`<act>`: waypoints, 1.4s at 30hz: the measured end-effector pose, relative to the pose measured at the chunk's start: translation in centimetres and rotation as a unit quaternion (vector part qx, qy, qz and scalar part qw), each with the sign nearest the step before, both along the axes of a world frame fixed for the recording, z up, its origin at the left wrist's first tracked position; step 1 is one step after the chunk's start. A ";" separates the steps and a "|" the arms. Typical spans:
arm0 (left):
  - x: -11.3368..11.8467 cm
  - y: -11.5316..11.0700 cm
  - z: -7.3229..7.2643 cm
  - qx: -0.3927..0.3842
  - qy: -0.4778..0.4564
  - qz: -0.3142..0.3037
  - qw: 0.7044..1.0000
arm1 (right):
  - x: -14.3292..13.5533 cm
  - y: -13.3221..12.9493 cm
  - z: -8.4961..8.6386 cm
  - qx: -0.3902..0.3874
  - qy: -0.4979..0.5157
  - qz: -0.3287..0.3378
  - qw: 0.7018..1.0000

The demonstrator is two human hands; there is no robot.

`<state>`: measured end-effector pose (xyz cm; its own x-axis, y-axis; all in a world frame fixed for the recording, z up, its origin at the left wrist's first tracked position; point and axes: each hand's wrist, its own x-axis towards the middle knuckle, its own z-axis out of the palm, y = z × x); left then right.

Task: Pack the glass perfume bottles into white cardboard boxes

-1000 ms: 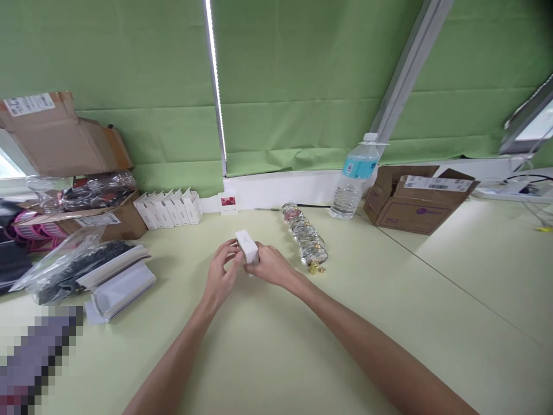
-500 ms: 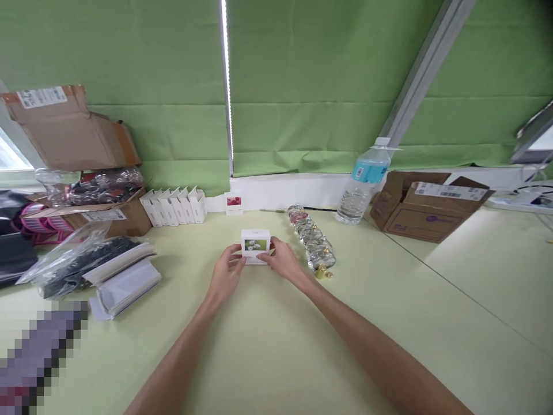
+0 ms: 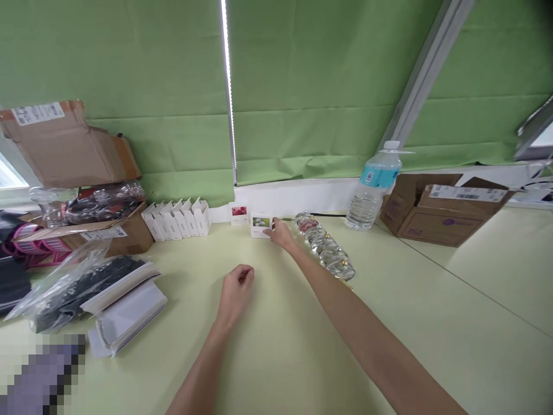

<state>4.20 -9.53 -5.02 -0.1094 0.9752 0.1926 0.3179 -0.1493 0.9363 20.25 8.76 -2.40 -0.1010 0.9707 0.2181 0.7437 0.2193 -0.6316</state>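
My right hand [image 3: 282, 235] grips the right side of a small white box [image 3: 258, 233] with a picture of white flowers on its front. The box is upright at the back of the table. Just left of it stands a similar white box [image 3: 239, 214] with a red-pink picture. My left hand [image 3: 234, 291] is over the table nearer to me, its fingers curled in and nothing visible in them. To the right of my right hand lies a row of clear, shiny round pieces [image 3: 326, 245] with gold bits.
Several open white boxes [image 3: 177, 220] stand at the back left. Beside them are cardboard boxes [image 3: 69, 147], a plastic bag [image 3: 82, 288] and flattened white cartons [image 3: 129, 314]. A water bottle [image 3: 371, 190] and an open brown carton [image 3: 444, 222] stand at the right.
My right hand has carried the flower-picture box away from me, to beside the red-pink one. My left hand has let go of it, drawn back and curled its fingers.
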 end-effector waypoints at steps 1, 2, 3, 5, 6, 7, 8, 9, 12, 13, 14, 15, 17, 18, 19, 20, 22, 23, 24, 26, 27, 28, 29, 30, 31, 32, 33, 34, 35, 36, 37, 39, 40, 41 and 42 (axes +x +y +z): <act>0.0 0.1 0.0 -0.001 0.006 0.002 1.000 | -0.2 0.9 0.0 0.000 -0.004 -0.004 1.000; 0.0 0.3 -0.1 -0.002 0.010 0.005 1.000 | -0.4 1.8 0.0 0.000 -0.008 -0.009 1.000; 0.0 0.4 -0.1 -0.003 0.014 0.006 1.000 | -0.5 2.7 0.0 0.000 -0.012 -0.012 1.000; -0.1 0.6 -0.2 -0.007 0.018 0.010 1.000 | -0.8 4.3 -0.2 0.001 -0.018 -0.022 1.000; -0.1 0.7 -0.3 -0.010 0.019 0.012 1.000 | -1.0 5.0 -0.2 0.000 -0.020 -0.025 0.999; -0.2 0.8 -0.3 -0.013 0.019 0.014 1.000 | -1.1 5.6 -0.3 -0.002 -0.022 -0.027 0.999; -0.2 0.8 -0.3 -0.017 0.019 0.015 1.000 | -1.3 6.2 -0.3 -0.006 -0.024 -0.027 0.999; -0.2 0.8 -0.3 -0.020 0.018 0.015 1.000 | -1.5 6.7 -0.3 -0.010 -0.026 -0.028 0.999; -0.2 0.9 -0.3 -0.030 0.011 0.018 0.999 | -2.1 7.8 -0.4 -0.018 -0.036 -0.048 0.998; -0.2 1.0 -0.3 -0.034 0.007 0.021 0.999 | -2.3 8.0 -0.4 -0.018 -0.040 -0.059 0.997; -0.2 1.1 -0.3 -0.037 0.004 0.025 0.999 | -2.5 8.1 -0.5 -0.018 -0.044 -0.069 0.996; -0.2 1.2 -0.4 -0.039 0.000 0.028 0.999 | -2.6 8.2 -0.6 -0.017 -0.048 -0.078 0.996; -0.2 1.3 -0.5 -0.040 -0.008 0.030 0.999 | -2.9 8.1 -0.7 -0.015 -0.054 -0.084 0.995; -0.2 1.3 -0.5 -0.038 -0.011 0.030 0.999 | -2.9 8.0 -0.8 -0.013 -0.057 -0.085 0.995; -0.3 1.4 -0.6 -0.036 -0.013 0.030 0.999 | -3.0 7.7 -0.8 -0.011 -0.059 -0.084 0.995; -0.3 1.4 -0.6 -0.033 -0.016 0.030 0.999 | -3.0 7.5 -0.8 -0.008 -0.060 -0.083 0.995; -0.3 1.3 -0.7 -0.030 -0.020 0.032 0.999 | -3.1 6.7 -0.6 0.000 -0.059 -0.085 0.995; -0.3 1.3 -0.6 -0.029 -0.023 0.032 0.999 | -3.2 6.2 -0.4 0.006 -0.056 -0.088 0.995; -0.3 1.3 -0.6 -0.028 -0.025 0.032 0.999 | -3.2 5.6 -0.3 0.013 -0.053 -0.091 0.994; -0.2 1.2 -0.5 -0.026 -0.031 0.035 0.999 | -3.4 4.4 0.1 0.027 -0.045 -0.095 0.994; -0.2 1.1 -0.4 -0.024 -0.034 0.036 0.998 | -3.5 3.7 0.3 0.033 -0.041 -0.093 0.994; -0.2 1.1 -0.3 -0.023 -0.036 0.038 0.998 | -3.6 2.9 0.5 0.036 -0.037 -0.088 0.995; -0.2 1.1 -0.3 -0.021 -0.038 0.039 0.998 | -3.7 2.0 0.6 0.037 -0.034 -0.080 0.996; -0.2 1.1 -0.2 -0.020 -0.038 0.039 0.998 | -3.9 1.0 0.7 0.036 -0.030 -0.068 0.997; -0.2 1.1 -0.2 -0.019 -0.039 0.039 0.998 | -4.1 -0.1 0.8 0.034 -0.028 -0.053 0.998; -0.2 1.0 -0.2 -0.017 -0.039 0.039 0.998 | -4.2 -1.3 0.8 0.030 -0.025 -0.032 0.999; -0.3 1.0 -0.1 -0.015 -0.041 0.038 0.998 | -4.4 -2.6 0.7 0.023 -0.023 -0.005 0.999; -0.3 1.0 -0.1 -0.012 -0.043 0.036 0.998 | -4.5 -4.1 0.6 0.012 -0.022 0.029 0.999; -0.3 1.0 -0.1 -0.008 -0.047 0.034 0.998 | -4.5 -5.8 0.5 0.000 -0.019 0.066 0.998; -0.4 1.0 0.0 -0.004 -0.052 0.032 0.998 | -4.4 -7.6 0.2 -0.012 -0.017 0.097 0.995; -0.4 1.0 0.0 -0.001 -0.060 0.031 0.998 | -4.1 -9.4 -0.1 -0.023 -0.015 0.125 0.992; -0.5 1.1 0.0 0.000 -0.077 0.039 0.996 | -3.1 -12.8 -0.8 -0.039 -0.008 0.174 0.984; -0.5 1.1 0.0 0.000 -0.085 0.046 0.995 | -2.4 -14.3 -1.1 -0.037 0.017 0.207 0.977; -0.5 1.2 0.0 -0.001 -0.089 0.054 0.995 | -1.6 -15.5 -1.5 -0.031 0.036 0.220 0.974; -0.5 1.2 0.0 -0.001 -0.090 0.061 0.994 | -0.8 -16.5 -1.7 -0.014 0.051 0.218 0.975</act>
<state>3.69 -8.32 -5.07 -0.2588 0.9529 0.1582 0.1608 -0.1190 0.9798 19.41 -7.70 -4.13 -0.4839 0.8466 0.2215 0.5176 0.4810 -0.7076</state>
